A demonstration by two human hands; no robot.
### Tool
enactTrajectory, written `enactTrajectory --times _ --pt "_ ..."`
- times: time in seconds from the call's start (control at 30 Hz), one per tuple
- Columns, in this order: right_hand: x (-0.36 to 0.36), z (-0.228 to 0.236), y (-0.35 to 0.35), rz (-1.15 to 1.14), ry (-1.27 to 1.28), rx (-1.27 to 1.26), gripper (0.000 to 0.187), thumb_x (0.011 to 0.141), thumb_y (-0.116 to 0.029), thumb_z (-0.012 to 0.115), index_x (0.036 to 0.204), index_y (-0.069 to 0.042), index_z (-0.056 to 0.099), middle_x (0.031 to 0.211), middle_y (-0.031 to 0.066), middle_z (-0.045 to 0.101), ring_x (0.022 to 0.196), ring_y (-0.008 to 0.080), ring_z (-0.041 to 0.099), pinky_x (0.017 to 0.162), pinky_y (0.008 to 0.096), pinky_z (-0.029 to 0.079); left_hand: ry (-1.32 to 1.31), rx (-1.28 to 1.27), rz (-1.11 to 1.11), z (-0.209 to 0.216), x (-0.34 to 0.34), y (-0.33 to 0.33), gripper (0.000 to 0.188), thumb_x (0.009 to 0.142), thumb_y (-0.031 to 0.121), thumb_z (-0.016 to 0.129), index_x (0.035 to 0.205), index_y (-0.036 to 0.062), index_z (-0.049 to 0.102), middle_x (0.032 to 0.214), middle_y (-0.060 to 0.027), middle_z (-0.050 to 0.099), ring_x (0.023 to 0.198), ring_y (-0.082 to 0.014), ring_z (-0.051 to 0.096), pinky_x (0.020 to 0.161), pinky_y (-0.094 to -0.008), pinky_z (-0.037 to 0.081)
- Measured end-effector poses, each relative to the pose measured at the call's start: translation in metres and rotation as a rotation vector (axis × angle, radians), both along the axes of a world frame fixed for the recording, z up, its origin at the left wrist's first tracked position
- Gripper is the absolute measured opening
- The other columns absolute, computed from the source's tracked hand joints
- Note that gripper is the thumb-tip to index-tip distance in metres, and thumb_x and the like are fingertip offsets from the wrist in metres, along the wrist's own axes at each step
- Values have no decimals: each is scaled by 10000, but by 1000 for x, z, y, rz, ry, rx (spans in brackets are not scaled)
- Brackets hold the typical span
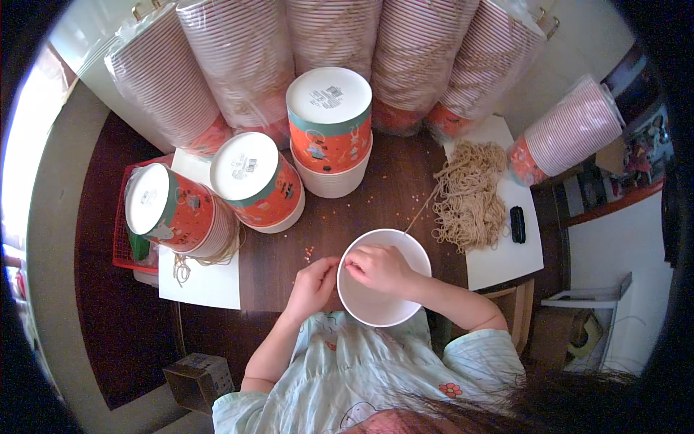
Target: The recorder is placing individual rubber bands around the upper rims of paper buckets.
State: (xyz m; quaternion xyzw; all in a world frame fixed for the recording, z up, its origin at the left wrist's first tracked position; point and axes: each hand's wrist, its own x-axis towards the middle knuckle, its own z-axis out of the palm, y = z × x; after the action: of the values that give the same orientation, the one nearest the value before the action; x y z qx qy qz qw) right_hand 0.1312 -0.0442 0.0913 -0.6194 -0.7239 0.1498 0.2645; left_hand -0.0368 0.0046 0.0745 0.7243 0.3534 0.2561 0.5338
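A white-lined paper bucket (384, 307) is held mouth-up in front of my body, at the table's near edge. My left hand (314, 286) is closed against the outside of its left wall, fingertips at the rim. Inside the bucket, my right hand (376, 269) is closed, its fingertips pressed to the same wall; what either hand pinches is hidden. A strand of beige cord (419, 213) runs from the bucket's far right rim to a tangled cord pile (470, 194) on the right.
Upside-down orange buckets with white bases (329, 95) stand in stacks at the back and left. Tall wrapped bucket stacks (332, 36) line the far side. Small orange bits (309, 252) lie scattered on the brown table (267, 271). A black object (517, 224) lies beside the cord pile.
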Motion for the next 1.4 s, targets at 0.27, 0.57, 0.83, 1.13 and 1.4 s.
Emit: enactTrajectory --times 0.27,0.57,0.83,1.13,1.4 --pt "-2 0 6 103 10 43 90 714 -172 612 743 -90 588 711 44 599 648 216 596 559 336 477 164 215 -33 1 -7 2 134 740 23 543 866 -7 575 758 -186 588 700 -307 605 603 -343 480" --pt "10 2 20 374 -49 62 133 718 -221 604 774 -100 599 721 50 606 666 224 602 587 342 480 -104 -245 10 -13 -44 9 59 719 -23 508 756 -15 553 779 -77 586 698 -124 560 590 -239 444" --pt "18 20 11 326 -108 -79 117 723 -212 603 771 -105 596 738 58 605 673 229 603 593 345 477 -772 -576 -46 9 -54 26 14 721 47 502 712 35 504 907 -167 604 990 -299 533 865 -401 384" --pt "10 47 6 224 206 -136 103 760 -146 539 849 -94 536 768 85 595 694 269 594 592 382 469 -338 -419 -129 19 -15 19 85 827 30 538 910 9 538 834 8 541 744 -33 495 640 -184 414" --pt "18 40 28 234 362 -110 81 742 -36 537 822 -43 547 753 69 575 600 176 555 544 279 440 -227 -517 -45 13 0 6 88 793 34 589 868 21 544 785 22 539 681 -35 480 592 -168 391"
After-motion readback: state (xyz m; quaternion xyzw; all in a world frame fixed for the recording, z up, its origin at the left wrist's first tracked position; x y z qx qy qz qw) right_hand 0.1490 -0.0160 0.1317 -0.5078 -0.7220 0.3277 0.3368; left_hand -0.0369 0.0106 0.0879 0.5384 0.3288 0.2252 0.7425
